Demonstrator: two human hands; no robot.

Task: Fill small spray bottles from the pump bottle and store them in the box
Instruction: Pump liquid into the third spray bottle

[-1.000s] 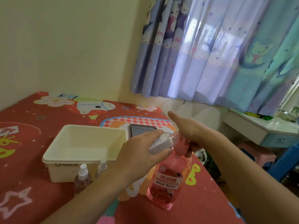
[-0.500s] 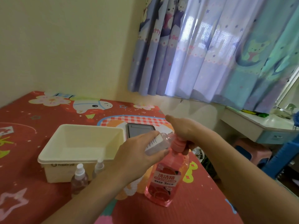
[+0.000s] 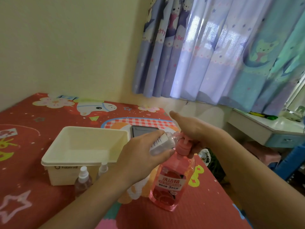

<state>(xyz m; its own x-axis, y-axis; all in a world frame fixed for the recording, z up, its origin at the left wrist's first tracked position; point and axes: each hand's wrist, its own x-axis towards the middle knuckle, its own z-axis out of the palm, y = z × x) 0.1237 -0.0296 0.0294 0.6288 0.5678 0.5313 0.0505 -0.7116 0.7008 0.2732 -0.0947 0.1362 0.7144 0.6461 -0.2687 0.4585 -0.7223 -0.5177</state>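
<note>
Glossy clear pink plastic for the pump bottle (image 3: 170, 182), matt cream plastic box (image 3: 85, 154), ribbed printed mat (image 3: 198, 210), thin cloth curtain (image 3: 214, 52).

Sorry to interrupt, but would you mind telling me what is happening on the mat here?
A person is filling a small spray bottle, held tilted in the left hand against the nozzle of the pink pump bottle. The right hand rests on the pump head. Two capped spray bottles stand in front of the cream box, which looks empty.
</note>
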